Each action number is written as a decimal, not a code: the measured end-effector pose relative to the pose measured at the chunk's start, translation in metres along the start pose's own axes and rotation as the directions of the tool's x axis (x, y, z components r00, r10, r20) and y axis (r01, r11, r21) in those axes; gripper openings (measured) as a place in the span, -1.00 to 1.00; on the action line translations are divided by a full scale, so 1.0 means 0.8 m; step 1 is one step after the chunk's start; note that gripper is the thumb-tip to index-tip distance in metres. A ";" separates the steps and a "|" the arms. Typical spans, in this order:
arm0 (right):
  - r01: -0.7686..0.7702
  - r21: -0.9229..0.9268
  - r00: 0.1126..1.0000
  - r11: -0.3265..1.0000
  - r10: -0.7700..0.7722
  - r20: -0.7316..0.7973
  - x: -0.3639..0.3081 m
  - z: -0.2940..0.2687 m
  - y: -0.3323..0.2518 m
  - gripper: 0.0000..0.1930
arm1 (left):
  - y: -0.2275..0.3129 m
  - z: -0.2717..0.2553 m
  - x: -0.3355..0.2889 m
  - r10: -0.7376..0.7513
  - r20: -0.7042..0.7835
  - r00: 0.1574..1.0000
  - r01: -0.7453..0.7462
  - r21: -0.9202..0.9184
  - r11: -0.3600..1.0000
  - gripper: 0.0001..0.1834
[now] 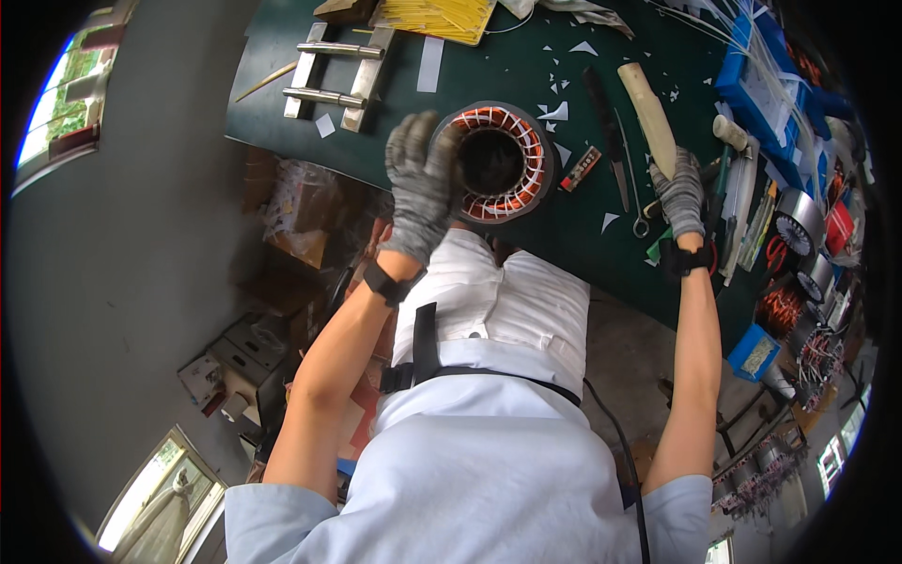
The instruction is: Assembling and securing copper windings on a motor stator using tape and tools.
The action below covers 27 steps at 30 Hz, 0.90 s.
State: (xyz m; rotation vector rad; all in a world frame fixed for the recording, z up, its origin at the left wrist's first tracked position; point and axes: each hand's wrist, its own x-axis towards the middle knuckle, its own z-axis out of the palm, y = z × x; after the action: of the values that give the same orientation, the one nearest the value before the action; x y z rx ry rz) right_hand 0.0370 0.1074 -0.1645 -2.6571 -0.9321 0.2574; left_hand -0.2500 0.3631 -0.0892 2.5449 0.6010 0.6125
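A motor stator (540,162) with orange copper windings laced in white cord stands at the table's near edge, its round bore facing up. My left hand (418,188), in a grey glove, is at its left rim with fingers stretched up and partly smeared by motion; it holds nothing I can see. Whether it touches the rim, I cannot tell. To the right, my gloved right hand (680,195) has its fingers closed round the near end of a pale wooden paddle-like tool (646,108), whose thick end points away from me.
Left of the stator lies a metal frame with two bars (329,97). Yellow strips (437,17) sit at the back. A knife (615,160), a thin metal rod (630,179), a small red-and-black box (581,169) and white paper scraps lie between my hands. Blue bins (761,85) and wire spools (799,221) crowd the right.
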 end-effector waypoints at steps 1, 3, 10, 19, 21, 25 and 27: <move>0.074 0.071 0.996 0.995 -0.071 -0.045 -0.008 -0.010 -0.007 -0.52 | 0.014 -0.004 -0.002 0.209 0.011 0.978 -0.207 0.206 0.957 -0.57; 0.205 0.179 0.977 0.962 -0.191 -0.094 -0.033 -0.050 -0.076 -0.55 | 0.040 0.003 -0.028 0.215 0.142 0.966 -0.224 0.049 0.973 -0.60; 0.338 0.168 0.941 0.926 -0.333 -0.056 -0.117 -0.032 -0.167 -0.39 | 0.037 0.030 -0.046 0.201 0.047 0.978 -0.199 -0.046 0.979 -0.53; 0.222 0.225 0.916 0.949 -0.282 0.286 -0.042 -0.040 -0.145 -0.40 | 0.012 0.001 -0.024 0.317 0.211 0.924 -0.258 -0.264 0.929 -0.46; 0.221 0.273 0.850 0.936 -0.322 0.417 -0.013 -0.068 -0.141 -0.29 | 0.008 -0.012 -0.015 0.291 0.280 0.915 -0.242 -0.197 0.950 -0.47; -0.381 0.701 0.857 0.602 -0.054 0.512 -0.025 -0.069 -0.137 -0.37 | -0.003 0.029 -0.020 -0.177 -0.137 0.975 0.176 -0.018 0.984 -0.66; -0.529 0.544 0.671 0.652 -0.072 0.738 -0.060 -0.049 -0.175 -0.54 | -0.003 0.040 -0.016 -0.235 -0.155 0.960 0.178 -0.309 0.934 -0.74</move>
State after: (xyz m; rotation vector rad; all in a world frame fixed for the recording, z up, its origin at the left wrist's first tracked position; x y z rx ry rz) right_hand -0.0701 0.1716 -0.0755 -1.8444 -0.4239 1.4918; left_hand -0.2445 0.3485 -0.1199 2.1290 0.7716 0.8085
